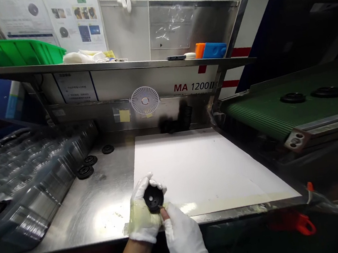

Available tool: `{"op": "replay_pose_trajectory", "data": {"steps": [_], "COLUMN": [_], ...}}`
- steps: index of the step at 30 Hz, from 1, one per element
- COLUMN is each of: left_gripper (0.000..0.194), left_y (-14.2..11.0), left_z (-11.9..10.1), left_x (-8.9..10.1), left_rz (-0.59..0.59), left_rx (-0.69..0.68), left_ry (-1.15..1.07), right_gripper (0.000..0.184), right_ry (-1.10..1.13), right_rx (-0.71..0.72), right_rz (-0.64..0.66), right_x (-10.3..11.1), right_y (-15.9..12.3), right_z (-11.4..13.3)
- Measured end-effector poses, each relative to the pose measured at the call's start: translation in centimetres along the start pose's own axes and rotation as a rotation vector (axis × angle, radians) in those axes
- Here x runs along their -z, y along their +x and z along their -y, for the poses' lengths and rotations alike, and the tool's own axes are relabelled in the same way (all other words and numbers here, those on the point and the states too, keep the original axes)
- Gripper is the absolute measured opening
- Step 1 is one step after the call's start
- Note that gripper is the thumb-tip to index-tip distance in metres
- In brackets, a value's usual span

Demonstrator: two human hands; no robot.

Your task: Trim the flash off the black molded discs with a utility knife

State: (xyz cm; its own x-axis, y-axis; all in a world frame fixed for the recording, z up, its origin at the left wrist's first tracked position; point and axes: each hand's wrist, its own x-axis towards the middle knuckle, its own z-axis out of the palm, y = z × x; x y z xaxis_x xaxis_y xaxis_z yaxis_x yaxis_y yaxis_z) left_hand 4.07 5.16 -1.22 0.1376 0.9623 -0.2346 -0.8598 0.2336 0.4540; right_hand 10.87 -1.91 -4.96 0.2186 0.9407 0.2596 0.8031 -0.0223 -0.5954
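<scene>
My left hand [145, 211], in a white glove, is wrapped round a black round part [154, 196] with a raised rim and small holes in its face. It holds the part tilted toward me above the near edge of the white sheet. Close against the part's lower right edge is my right hand [184, 233], also gloved, with a bare fingertip showing. Its fingers are closed together; whatever they pinch there is too small to make out. Similar black ringed parts [85, 171] lie on the metal table to the left.
Stacked clear plastic trays [37, 174] fill the left side. A white sheet [209, 167] covers the table's middle. On the right, a green conveyor belt [261, 109] carries several black parts. A shelf [147, 64] spans the back, with a green bin [14, 52] on it and a small fan [145, 100] below.
</scene>
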Motion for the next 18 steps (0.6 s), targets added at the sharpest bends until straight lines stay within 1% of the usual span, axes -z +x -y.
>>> {"op": "replay_pose_trajectory", "data": {"steps": [2, 4, 5, 7, 9, 10, 12, 14, 16, 18], "left_gripper": [0.009, 0.014, 0.018, 0.024, 0.025, 0.023, 0.016, 0.011, 0.01, 0.011], "left_y": [-0.3, -0.7, -0.9, -1.1, -1.2, -1.2, -1.0, -0.9, -0.8, -0.7], "left_z": [-0.1, -0.4, -0.7, -1.1, -1.2, -1.1, -0.7, -0.3, 0.0, -0.1], "left_x": [-0.6, -0.8, -0.7, -0.2, 0.4, 0.5, 0.5, 0.1, -0.4, -0.7], "left_rz": [-0.041, -0.037, -0.019, 0.028, 0.066, 0.07, 0.063, 0.03, -0.006, -0.015], "left_rx": [-0.044, -0.065, -0.052, 0.038, 0.115, 0.113, 0.069, 0.012, -0.028, -0.07], "left_ry": [-0.031, -0.025, -0.005, 0.038, 0.06, 0.057, 0.047, 0.029, 0.003, -0.007], "right_gripper": [0.024, 0.023, 0.023, 0.024, 0.025, 0.025, 0.026, 0.027, 0.028, 0.027], "right_ry": [-0.05, -0.073, -0.071, -0.046, -0.019, -0.007, 0.005, -0.001, -0.022, -0.045], "right_rx": [0.017, 0.037, 0.043, 0.051, 0.053, 0.046, 0.016, -0.01, -0.006, 0.013], "right_rz": [-0.02, -0.023, -0.022, -0.017, -0.012, -0.009, -0.004, -0.008, -0.012, -0.014], "right_x": [-0.2, 0.0, 0.2, 0.7, 1.1, 1.2, 1.0, 0.6, 0.3, 0.1], "right_y": [-0.2, -0.2, -0.1, 0.0, 0.2, 0.2, 0.1, -0.1, -0.4, -0.5], "right_z": [0.4, 0.7, 0.7, 0.6, 0.2, 0.1, -0.1, 0.1, 0.5, 0.9]}}
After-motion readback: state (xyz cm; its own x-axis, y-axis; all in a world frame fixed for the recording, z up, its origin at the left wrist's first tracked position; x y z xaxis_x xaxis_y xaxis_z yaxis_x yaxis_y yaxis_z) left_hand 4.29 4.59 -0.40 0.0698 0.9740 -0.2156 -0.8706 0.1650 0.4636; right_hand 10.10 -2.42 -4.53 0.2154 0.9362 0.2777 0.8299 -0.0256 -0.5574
